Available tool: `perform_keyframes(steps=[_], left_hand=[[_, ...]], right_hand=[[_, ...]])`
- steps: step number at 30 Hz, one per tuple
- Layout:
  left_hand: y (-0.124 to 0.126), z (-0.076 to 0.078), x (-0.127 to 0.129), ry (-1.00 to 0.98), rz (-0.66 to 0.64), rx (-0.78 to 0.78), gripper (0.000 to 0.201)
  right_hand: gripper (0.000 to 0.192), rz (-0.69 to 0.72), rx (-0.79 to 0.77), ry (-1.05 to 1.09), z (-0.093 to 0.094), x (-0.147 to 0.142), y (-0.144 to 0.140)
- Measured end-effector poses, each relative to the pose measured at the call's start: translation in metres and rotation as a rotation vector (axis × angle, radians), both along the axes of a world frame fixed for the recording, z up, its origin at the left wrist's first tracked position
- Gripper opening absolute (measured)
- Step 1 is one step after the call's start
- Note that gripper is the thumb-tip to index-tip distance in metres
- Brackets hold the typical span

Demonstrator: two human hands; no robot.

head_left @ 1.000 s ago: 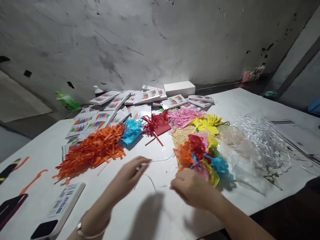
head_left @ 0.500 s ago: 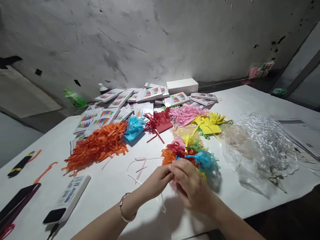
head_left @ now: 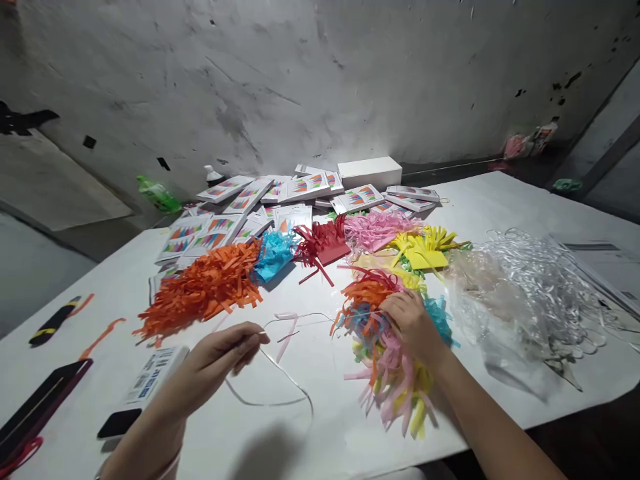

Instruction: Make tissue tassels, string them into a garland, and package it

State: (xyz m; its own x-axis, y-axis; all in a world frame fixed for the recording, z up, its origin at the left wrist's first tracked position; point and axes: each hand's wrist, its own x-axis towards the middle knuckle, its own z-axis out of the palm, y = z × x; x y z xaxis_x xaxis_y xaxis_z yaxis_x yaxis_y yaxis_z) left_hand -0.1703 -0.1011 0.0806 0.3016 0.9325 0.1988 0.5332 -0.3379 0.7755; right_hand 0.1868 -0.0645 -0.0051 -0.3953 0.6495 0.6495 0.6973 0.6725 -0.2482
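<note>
My left hand (head_left: 227, 357) is pinched around a thin white ribbon (head_left: 285, 373), which loops down across the white table. To the right, my right hand (head_left: 413, 327) closes its fingertips on the string of a tissue-paper tassel garland (head_left: 395, 373), whose orange, blue, pink and yellow tassels lie bunched under and around it. A thin stretch of the string runs leftward from those fingertips. Behind the garland lie cut fringe piles: orange fringe (head_left: 205, 287), blue fringe (head_left: 274, 257), red fringe (head_left: 325, 243), pink fringe (head_left: 380, 228) and yellow fringe (head_left: 424, 250).
Flat printed boxes (head_left: 305, 187) are heaped by the wall beside a white box (head_left: 370, 172). On the right lie a clear plastic bag (head_left: 490, 313) and tangled white ribbons (head_left: 540, 287). A white device (head_left: 155, 377), a dark phone (head_left: 45, 403) and a cutter (head_left: 55, 321) lie left.
My hands have parted: the left has moved left with the white ribbon, the right slightly up and right. The tassels now spread further toward the table's near edge.
</note>
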Motion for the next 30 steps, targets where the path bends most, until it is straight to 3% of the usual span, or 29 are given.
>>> perform_keyframes(steps=[2, 6, 8, 10, 14, 16, 19, 21, 24, 26, 30], left_hand=[[-0.002, -0.008, 0.006, 0.143, 0.003, 0.075, 0.028], [-0.013, -0.037, 0.064, 0.255, -0.132, 0.146, 0.061], [-0.014, -0.05, 0.09, 0.218, -0.155, 0.136, 0.05], [-0.012, -0.056, 0.1, 0.186, -0.143, 0.114, 0.039], [-0.008, -0.054, 0.081, 0.105, -0.142, 0.003, 0.027], [-0.011, -0.051, 0.068, -0.064, -0.132, -0.091, 0.025], [-0.015, -0.05, 0.061, -0.535, -0.01, -0.218, 0.026], [-0.013, -0.05, 0.065, -0.899, 0.067, -0.331, 0.022], [-0.004, -0.044, 0.065, -1.268, 0.082, -0.421, 0.016], [0.003, -0.035, 0.054, -1.38, 0.078, -0.376, 0.018], [0.009, -0.011, 0.019, -1.624, 0.122, -0.234, 0.024]], right_hand=[[0.018, 0.015, 0.017, -0.032, -0.001, -0.015, -0.009], [0.017, 0.07, 0.061, -0.11, 0.003, -0.061, -0.032], [0.019, 0.07, 0.086, -0.137, 0.006, -0.075, -0.039], [0.021, 0.049, 0.097, -0.144, 0.008, -0.079, -0.041], [0.021, 0.023, 0.057, -0.072, 0.006, -0.065, -0.032], [0.021, 0.014, 0.037, -0.028, 0.003, -0.06, -0.026], [0.02, 0.012, 0.009, 0.028, 0.0, -0.071, -0.025], [0.018, 0.073, -0.004, 0.056, 0.003, -0.086, -0.032], [0.038, 0.221, -0.078, 0.17, 0.013, -0.099, -0.043], [0.042, 0.209, -0.148, 0.28, 0.019, -0.087, -0.041], [0.031, -0.006, -0.253, 0.365, 0.014, -0.033, -0.013]])
